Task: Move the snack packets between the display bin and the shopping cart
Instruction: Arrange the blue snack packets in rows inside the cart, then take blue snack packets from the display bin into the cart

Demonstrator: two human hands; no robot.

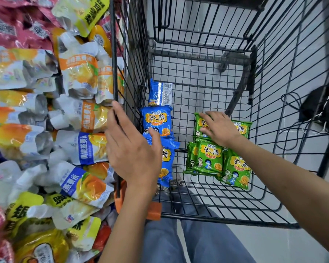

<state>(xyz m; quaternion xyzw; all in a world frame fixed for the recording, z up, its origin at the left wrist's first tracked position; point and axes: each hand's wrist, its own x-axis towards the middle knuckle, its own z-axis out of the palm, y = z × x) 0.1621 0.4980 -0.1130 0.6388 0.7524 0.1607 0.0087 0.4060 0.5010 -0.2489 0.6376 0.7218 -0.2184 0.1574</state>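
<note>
Green packet point(242, 128) near the cart point(226, 218) right wall lies under my flat, released right grip point(219, 128); left grip point(133, 149), released, sits farther.

Left hand point(131, 149): open, fingers spread, over the blue packets point(157, 122) beside the left wall of the cart point(114, 54).
Right hand point(219, 128): flat on the far green packet point(242, 129) on the cart floor.
Pouches point(78, 73): heaped outside, left of the cart.

Single head view, wide-angle, close in, pitched steeply down over near rim of shopping cart point(217, 219); basket centre-right, pouch heap point(46, 111) left.
</note>
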